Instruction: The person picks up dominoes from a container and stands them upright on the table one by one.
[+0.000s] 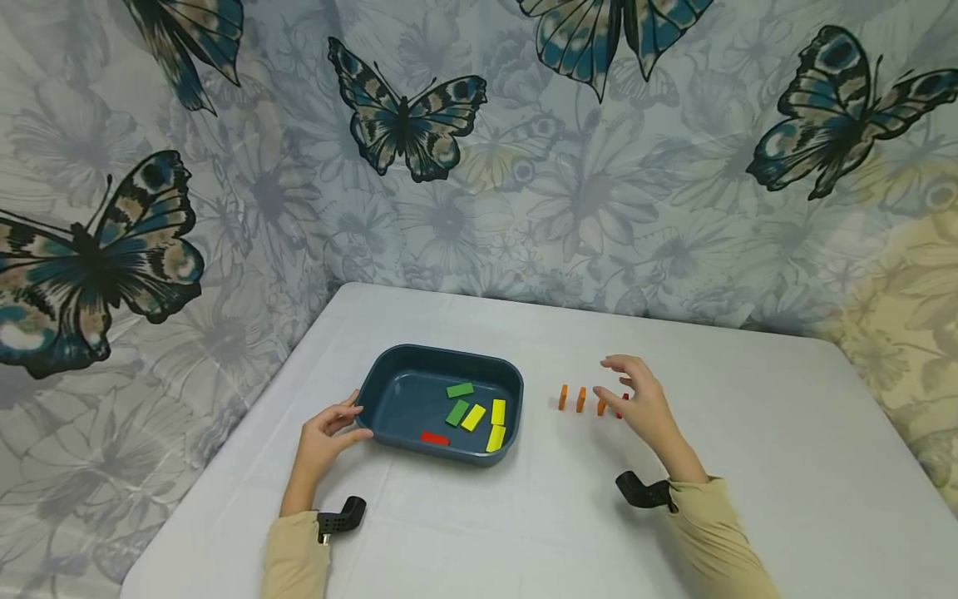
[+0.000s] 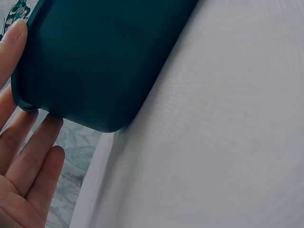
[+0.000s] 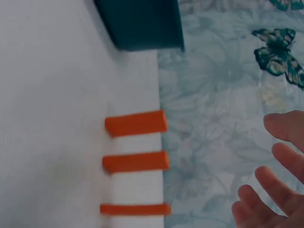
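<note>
A dark teal tray stands on the white table, with two green blocks, three yellow blocks and one red block lying inside. My left hand touches the tray's near left corner, thumb and fingers spread along its outside. To the right of the tray, three orange blocks and a red block stand upright in a row. Over the right end of that row is my right hand, thumb and fingers apart with nothing between them; it partly covers the red block and the nearest orange one.
A white cloth covers the table. Behind and at the left hangs floral fabric with large butterflies. Each wrist carries a black camera mount over a beige sleeve.
</note>
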Tool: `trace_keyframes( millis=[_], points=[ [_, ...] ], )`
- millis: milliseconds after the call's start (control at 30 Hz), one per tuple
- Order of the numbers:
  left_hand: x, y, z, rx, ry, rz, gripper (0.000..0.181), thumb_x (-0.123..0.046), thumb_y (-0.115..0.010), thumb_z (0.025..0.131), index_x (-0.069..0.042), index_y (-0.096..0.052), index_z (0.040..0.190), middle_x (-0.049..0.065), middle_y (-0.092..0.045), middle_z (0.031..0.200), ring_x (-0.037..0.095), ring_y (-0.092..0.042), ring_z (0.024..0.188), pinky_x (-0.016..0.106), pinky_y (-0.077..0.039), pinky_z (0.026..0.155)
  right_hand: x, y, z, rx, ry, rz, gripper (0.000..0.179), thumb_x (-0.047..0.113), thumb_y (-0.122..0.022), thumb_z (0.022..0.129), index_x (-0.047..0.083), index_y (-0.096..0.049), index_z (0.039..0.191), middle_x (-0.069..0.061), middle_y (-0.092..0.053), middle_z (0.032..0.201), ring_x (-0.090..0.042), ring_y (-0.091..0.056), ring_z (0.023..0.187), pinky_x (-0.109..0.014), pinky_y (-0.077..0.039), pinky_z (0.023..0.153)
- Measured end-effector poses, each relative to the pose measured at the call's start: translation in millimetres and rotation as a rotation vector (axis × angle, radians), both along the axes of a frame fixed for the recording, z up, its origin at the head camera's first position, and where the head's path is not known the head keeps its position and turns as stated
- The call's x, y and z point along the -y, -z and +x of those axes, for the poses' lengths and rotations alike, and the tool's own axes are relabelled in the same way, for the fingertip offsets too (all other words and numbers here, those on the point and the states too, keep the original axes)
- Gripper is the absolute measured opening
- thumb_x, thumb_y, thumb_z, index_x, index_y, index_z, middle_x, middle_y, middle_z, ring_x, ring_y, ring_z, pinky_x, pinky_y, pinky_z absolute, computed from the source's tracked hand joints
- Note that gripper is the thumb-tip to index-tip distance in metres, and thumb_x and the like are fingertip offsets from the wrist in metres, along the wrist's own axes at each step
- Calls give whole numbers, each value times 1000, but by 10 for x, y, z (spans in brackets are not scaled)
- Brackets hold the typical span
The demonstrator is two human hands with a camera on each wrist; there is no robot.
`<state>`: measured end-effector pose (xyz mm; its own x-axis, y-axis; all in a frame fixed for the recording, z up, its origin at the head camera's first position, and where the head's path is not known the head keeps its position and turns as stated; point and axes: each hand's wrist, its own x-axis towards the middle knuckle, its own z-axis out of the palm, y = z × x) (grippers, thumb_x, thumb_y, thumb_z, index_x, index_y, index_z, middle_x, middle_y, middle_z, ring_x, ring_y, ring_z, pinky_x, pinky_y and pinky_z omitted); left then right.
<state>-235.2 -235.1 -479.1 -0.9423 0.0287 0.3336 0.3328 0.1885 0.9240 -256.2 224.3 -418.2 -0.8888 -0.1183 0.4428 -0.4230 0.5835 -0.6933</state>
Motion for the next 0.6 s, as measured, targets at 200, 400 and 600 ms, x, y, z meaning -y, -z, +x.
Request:
trace_keyframes(
  millis=[200, 400, 600],
  points=[
    [-53, -116, 54, 29, -6, 4, 38, 5, -75, 67, 12, -60, 101, 20, -46, 126, 14, -57, 97, 26, -45, 85, 513, -285, 54, 17, -134, -65, 29, -4, -68, 77, -7, -57, 103, -21, -57, 103, -35, -52, 96, -48, -46, 81],
    [-74, -223, 101, 48, -3, 0, 39, 6, -74, 68, 14, -59, 103, 21, -45, 127, 23, -56, 99, 32, -44, 87, 1043, -418, 90, 111, -260, -156, 24, -6, -66, 77, -9, -57, 99, -27, -58, 94, -40, -56, 87, -51, -48, 75],
    [-74, -225, 99, 61, -5, -14, 39, 4, -74, 68, 14, -59, 103, 20, -45, 127, 23, -55, 100, 32, -44, 87, 1454, -184, -21, 144, -387, -143, 24, 2, -67, 79, -5, -57, 100, -18, -60, 93, -33, -58, 84, -36, -51, 70]
  ],
)
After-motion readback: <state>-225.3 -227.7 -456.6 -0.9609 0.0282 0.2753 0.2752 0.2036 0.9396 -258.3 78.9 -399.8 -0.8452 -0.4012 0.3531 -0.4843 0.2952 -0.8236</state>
